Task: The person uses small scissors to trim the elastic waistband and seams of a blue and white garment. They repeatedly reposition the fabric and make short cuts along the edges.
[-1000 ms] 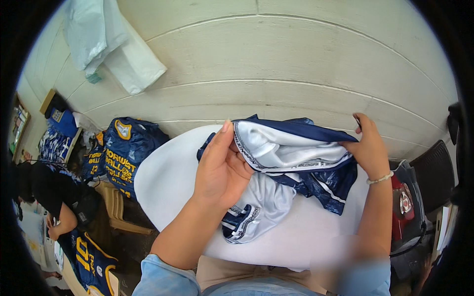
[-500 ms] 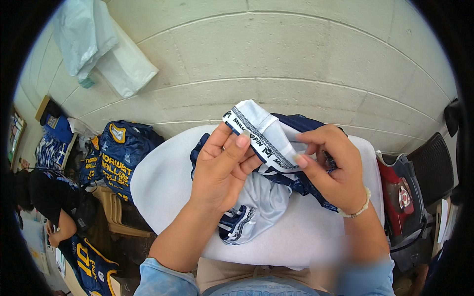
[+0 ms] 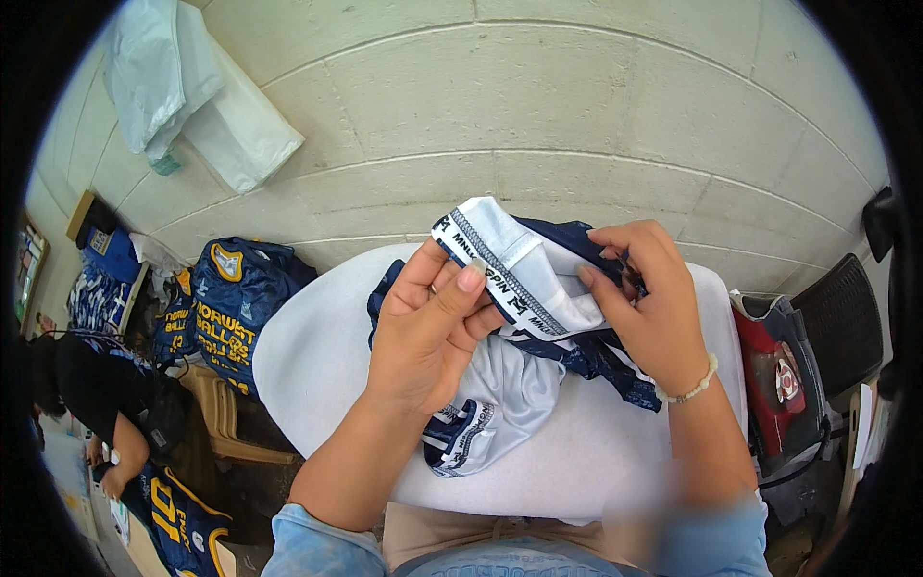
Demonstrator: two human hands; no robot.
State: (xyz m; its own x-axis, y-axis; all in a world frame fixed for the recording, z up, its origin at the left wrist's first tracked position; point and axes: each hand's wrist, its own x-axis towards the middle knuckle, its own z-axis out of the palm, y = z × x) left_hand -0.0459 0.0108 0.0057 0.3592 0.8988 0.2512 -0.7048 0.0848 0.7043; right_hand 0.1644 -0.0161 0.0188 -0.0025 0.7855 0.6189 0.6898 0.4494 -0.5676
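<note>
A navy and white sports garment (image 3: 524,370) lies bunched on the pale padded board, partly inside out, so its exact kind is unclear. One edge, with a white printed band and dark overlock stitching, is lifted in my left hand (image 3: 428,327). The left thumb presses on the band and the fingers lie behind it. My right hand (image 3: 654,303) is at the other end of the raised edge, thumb against the white inner fabric, fingers curled. A small dark object (image 3: 632,276) shows within the right hand, mostly hidden. A second banded edge (image 3: 461,438) rests nearer me.
The padded board (image 3: 317,337) stands against a block wall (image 3: 577,106) where white plastic bags (image 3: 221,115) hang. A red and grey case (image 3: 774,375) and a black chair (image 3: 841,322) are at right. Navy jerseys (image 3: 236,308) and a person (image 3: 106,394) handling another jersey are at left.
My right hand has shifted slightly up along the garment, its index finger now lifted further from the thumb. My left hand keeps its hold. The person at left has moved their hand.
</note>
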